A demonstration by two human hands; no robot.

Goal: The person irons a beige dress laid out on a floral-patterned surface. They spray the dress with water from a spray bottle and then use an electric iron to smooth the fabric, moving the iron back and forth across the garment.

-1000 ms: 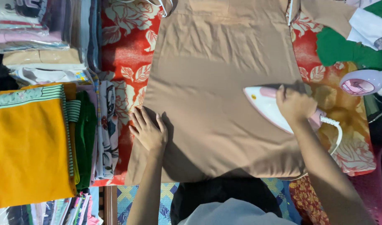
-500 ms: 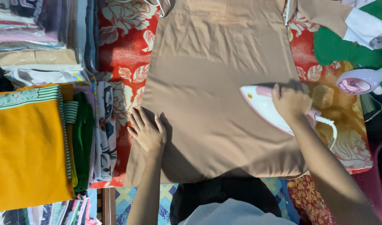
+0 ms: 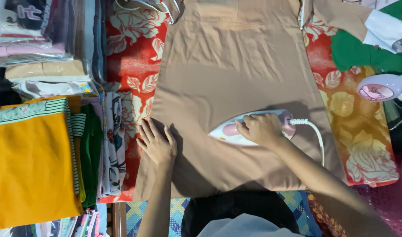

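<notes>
Two hands work on the brown cloth (image 3: 236, 79): the right hand (image 3: 259, 129) grips the iron (image 3: 236, 131), which has slid leftward toward the cloth's middle since a moment ago. The left hand (image 3: 157, 142) stays open, flat on the cloth's left edge.

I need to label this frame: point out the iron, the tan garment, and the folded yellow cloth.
iron (image 3: 229, 131): head view, on the white and pink front of its body.
tan garment (image 3: 236, 66): head view, on the flat middle of the fabric.
folded yellow cloth (image 3: 30, 169): head view, on its top face.
</notes>
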